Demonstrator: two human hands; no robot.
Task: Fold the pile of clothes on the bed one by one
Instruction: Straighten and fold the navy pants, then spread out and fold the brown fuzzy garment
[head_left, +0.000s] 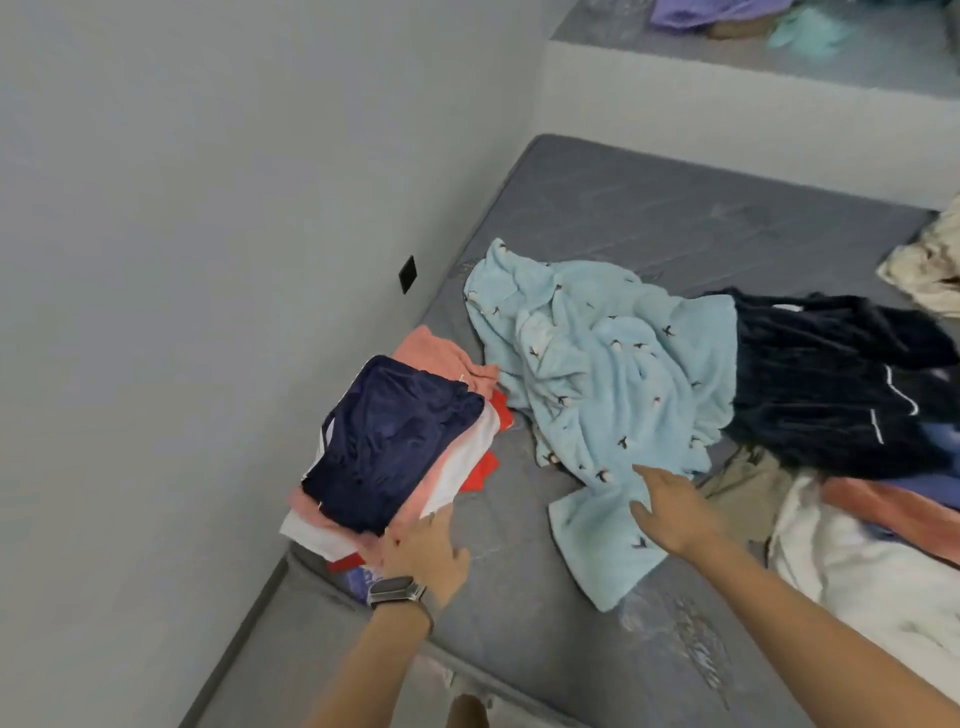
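Observation:
A stack of folded clothes sits at the left edge of the grey mattress, with a navy garment on top and pink, white and red layers below. My left hand, a watch on its wrist, rests with straight fingers against the stack's near corner. A crumpled light blue fleece garment with small dark prints lies in the middle. My right hand lies on its lower part, fingers relaxed and spread. A dark navy garment lies to its right.
White, pink and beige clothes are heaped at the right. A cream garment lies at the far right edge. The grey wall runs along the left. A raised ledge behind holds more clothes.

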